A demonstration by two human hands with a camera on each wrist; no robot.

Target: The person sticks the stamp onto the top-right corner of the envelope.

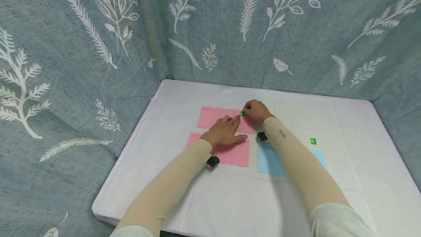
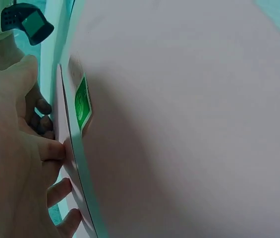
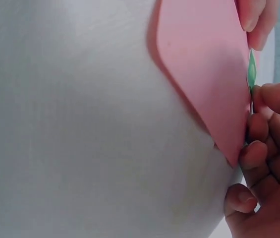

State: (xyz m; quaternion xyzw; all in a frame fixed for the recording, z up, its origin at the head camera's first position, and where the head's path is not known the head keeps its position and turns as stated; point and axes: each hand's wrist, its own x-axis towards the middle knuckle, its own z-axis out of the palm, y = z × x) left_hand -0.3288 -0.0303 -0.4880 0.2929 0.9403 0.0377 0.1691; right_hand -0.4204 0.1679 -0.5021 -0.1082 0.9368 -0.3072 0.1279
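A pink envelope (image 1: 210, 118) with a row of small printed boxes lies at the back of the table. At its upper right corner my right hand (image 1: 258, 111) pinches a small green stamp (image 1: 241, 113); the right wrist view shows thumb and finger at the edge of this stamp (image 3: 252, 69). My left hand (image 1: 224, 131) rests with spread fingers on the same envelope, an outstretched fingertip right beside the stamp. Under the left palm and thumb lies a second pink envelope (image 1: 236, 156), partly hidden. It bears its own green stamp (image 2: 82, 105) at the upper right.
To the right, a blue envelope (image 1: 269, 162) lies partly beneath my right forearm. Another green stamp (image 1: 313, 141) is just above its upper right part. A white cloth covers the table (image 1: 355, 149), and a patterned curtain (image 1: 230, 57) hangs behind and beside it.
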